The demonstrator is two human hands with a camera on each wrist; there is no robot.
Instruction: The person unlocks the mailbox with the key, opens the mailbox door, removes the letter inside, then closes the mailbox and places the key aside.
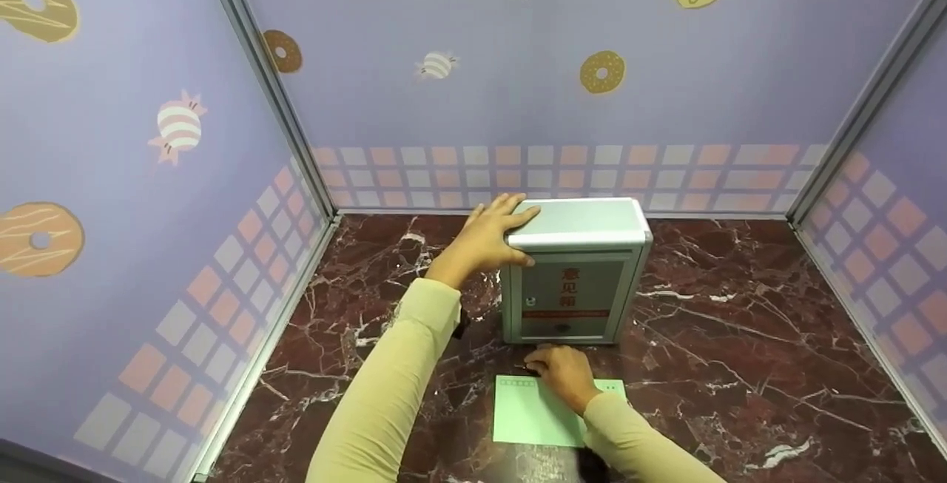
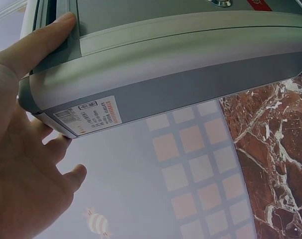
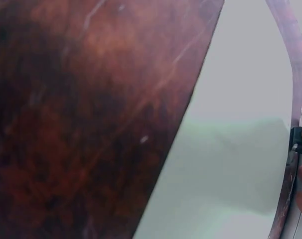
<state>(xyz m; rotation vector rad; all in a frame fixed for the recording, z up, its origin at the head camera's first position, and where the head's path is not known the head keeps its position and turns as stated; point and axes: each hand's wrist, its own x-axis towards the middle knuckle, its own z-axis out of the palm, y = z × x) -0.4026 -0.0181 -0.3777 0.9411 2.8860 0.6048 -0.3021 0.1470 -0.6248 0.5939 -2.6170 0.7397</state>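
Observation:
A grey metal suggestion box [image 1: 577,220] with red lettering and a small lock [image 1: 530,301] on its front door stands upright on the table. My left hand [image 1: 488,235] grips its upper left corner, thumb against the front frame and the other fingers over the top and behind. The left wrist view shows that thumb on the frame and a printed label [image 2: 86,115] on the box's side. In front of the box, my right hand [image 1: 566,373] pinches a key [image 3: 297,139] with a black head and a metal blade. Its wrist is above a pale green envelope [image 1: 529,416].
The table [image 1: 725,365] has a dark red marble pattern. Purple panels [image 1: 518,113] printed with sweets and doughnuts enclose it at the back and both sides, with grey metal posts [image 1: 274,91] at the corners. The box stands near the back panel.

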